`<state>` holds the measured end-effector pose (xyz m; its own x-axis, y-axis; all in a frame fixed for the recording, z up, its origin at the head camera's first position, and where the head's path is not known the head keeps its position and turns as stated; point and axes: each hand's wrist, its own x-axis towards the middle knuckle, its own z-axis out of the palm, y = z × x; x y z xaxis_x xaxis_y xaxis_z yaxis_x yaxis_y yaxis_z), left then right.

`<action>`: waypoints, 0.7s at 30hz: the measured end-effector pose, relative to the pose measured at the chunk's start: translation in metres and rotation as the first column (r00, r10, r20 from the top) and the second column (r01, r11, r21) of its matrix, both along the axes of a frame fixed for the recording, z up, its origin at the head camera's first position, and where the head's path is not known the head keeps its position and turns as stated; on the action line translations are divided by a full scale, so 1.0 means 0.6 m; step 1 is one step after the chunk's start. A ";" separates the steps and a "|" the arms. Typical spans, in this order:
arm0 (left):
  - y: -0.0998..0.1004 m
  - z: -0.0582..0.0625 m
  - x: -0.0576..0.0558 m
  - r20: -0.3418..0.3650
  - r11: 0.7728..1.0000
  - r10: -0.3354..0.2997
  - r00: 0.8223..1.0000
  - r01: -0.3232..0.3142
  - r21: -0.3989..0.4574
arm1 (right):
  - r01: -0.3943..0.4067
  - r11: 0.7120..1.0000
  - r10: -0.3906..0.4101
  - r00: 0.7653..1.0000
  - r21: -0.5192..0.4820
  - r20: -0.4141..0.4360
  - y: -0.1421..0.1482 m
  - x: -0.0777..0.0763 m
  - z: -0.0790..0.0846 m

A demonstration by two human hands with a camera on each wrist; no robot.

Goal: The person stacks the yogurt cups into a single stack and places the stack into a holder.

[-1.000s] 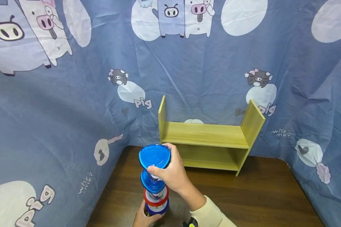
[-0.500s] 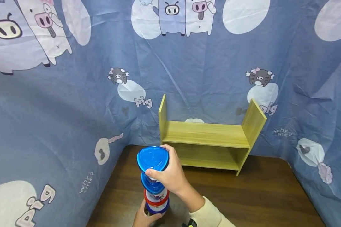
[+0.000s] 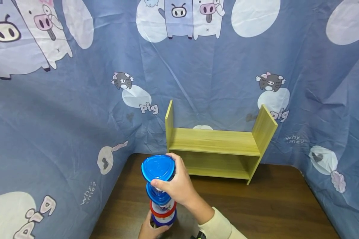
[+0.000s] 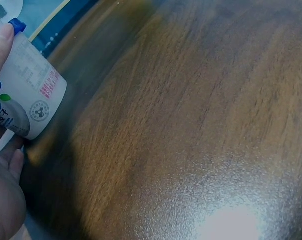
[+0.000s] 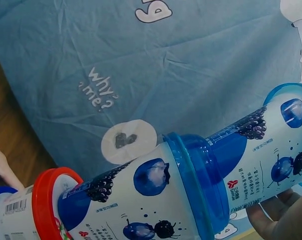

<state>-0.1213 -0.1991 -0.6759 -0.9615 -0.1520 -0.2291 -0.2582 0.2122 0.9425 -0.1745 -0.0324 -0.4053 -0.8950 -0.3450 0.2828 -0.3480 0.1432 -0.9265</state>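
Note:
Several printed plastic tubs with coloured lids stand in one stack at the front left of the table. My right hand (image 3: 179, 187) grips the topmost blue-lidded tub (image 3: 158, 168), thumb on the near side and fingers behind. In the right wrist view, this tub's base meets the lid of the second blueberry-printed tub (image 5: 151, 192). Below come a red-lidded tub (image 5: 20, 212) and, lowest, a dark-blue-lidded tub (image 4: 33, 82). My left hand (image 3: 150, 229) holds the lowest one, thumb at its lid in the left wrist view. Its other fingers are partly hidden by the tub.
A two-tier yellow-green wooden shelf (image 3: 213, 141) stands at the back of the brown wood table (image 3: 257, 205). Blue cloth (image 3: 212, 73) printed with pigs hangs around the back and both sides.
My right hand and the top tub have shifted slightly left and toward me, over the second tub. The left hand stays at the lowest tub. The head view has moved a little.

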 end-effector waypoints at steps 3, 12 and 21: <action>-0.001 0.002 0.000 0.001 1.000 0.001 1.000 -0.001 -0.006 | 0.005 1.000 -0.005 1.000 0.006 -0.001 0.000 0.000 0.001; -0.005 -0.004 0.000 -0.011 1.000 -0.021 1.000 0.021 0.016 | -0.010 0.999 0.010 1.000 0.032 0.009 0.001 -0.002 0.001; -0.005 -0.004 -0.003 0.008 1.000 -0.023 1.000 0.023 0.014 | -0.021 1.000 0.021 1.000 0.016 -0.004 0.006 -0.006 0.000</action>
